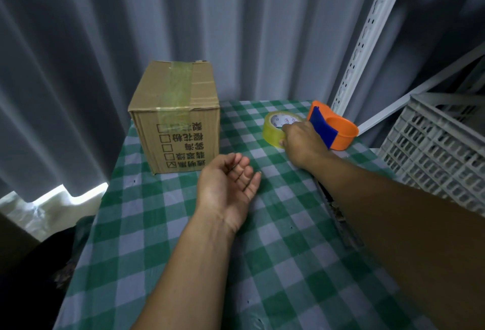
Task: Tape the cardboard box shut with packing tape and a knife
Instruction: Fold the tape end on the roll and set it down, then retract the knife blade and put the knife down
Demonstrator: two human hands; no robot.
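The cardboard box (175, 117) stands at the table's (199, 264) far left, its tape strip running front to back. Right hand (301, 140) fingers close on the tape roll (278, 129), which lies flat; left hand (227, 185) hangs open, empty.

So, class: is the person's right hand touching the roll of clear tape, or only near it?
Touching. The head view shows the right hand with fingers wrapped onto the tape roll on the checked cloth; no gap shows between them.
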